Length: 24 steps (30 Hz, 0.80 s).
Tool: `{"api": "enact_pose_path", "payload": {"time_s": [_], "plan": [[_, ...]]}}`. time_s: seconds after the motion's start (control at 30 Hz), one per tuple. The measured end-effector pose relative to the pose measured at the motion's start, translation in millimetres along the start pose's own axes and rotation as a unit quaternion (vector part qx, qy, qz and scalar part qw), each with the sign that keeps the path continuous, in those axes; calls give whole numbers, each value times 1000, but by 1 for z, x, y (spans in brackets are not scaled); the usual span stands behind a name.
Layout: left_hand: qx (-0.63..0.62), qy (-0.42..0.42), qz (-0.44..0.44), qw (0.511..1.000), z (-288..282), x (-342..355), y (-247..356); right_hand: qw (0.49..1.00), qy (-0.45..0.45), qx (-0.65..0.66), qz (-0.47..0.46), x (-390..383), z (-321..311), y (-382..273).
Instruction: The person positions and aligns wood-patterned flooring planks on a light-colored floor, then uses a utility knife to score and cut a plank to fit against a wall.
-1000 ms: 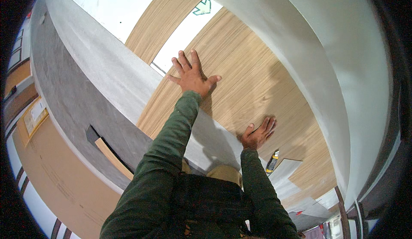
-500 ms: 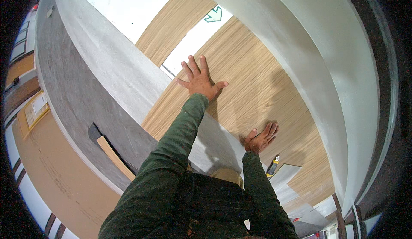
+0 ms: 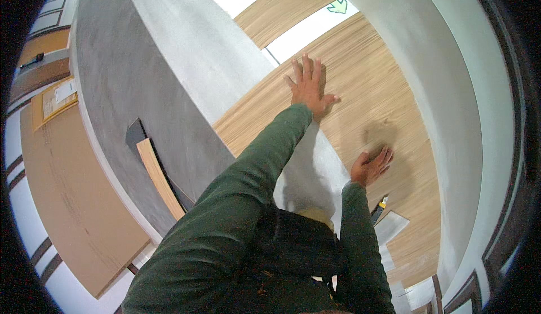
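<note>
My left hand [image 3: 311, 93] lies spread on the wood-look flooring [image 3: 389, 88], near the edge of a white gap. The fingers point away from me and the thumb sticks out to the right. My right hand [image 3: 371, 169] is over the same flooring, nearer to me, fingers stretched out and holding nothing. Its shadow falls apart from the fingertips, so it seems a little above the surface. Just below my right hand lies a yellow-and-black utility knife [image 3: 378, 209], beside a pale cut piece [image 3: 391, 228].
A green arrow [image 3: 338, 5] marks the white strip between wood-look sections. Left of me, a narrow wood-look offcut [image 3: 159, 178] and a black strip [image 3: 134, 133] rest on dark grey flooring [image 3: 152, 83]. A cardboard sheet [image 3: 73, 195] lies farther left; a pale wall curves along the right.
The view has shifted, so most things sit farther right. My right hand seems to have lifted slightly from the flooring; my left hand stays spread on it.
</note>
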<state>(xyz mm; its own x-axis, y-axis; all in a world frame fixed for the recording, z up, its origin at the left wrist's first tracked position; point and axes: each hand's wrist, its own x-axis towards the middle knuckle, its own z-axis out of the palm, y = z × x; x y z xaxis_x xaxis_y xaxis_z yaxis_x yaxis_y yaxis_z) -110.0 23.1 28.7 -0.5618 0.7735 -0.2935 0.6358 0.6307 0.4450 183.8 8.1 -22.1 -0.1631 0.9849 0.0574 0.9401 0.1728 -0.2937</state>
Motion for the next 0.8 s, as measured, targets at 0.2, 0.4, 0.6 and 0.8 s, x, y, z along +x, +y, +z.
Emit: {"api": "enact_pose_path", "payload": {"time_s": [0.2, 0.4, 0.6, 0.8], "plan": [[68, -121, 24, 990, -32, -175, -116, 998, 49, 24, -39, -3, 8, 30], [45, -326, -263, 907, -65, -333, -267, 979, 51, 194, -21, -55, -63, 87], [114, -311, -250, 910, -106, -445, -376, 975, 3, 188, 119, -216, -150, 150], [13, -335, -204, 920, -89, -433, -290, 906, -27, -80, 416, -337, -179, 290]]}}
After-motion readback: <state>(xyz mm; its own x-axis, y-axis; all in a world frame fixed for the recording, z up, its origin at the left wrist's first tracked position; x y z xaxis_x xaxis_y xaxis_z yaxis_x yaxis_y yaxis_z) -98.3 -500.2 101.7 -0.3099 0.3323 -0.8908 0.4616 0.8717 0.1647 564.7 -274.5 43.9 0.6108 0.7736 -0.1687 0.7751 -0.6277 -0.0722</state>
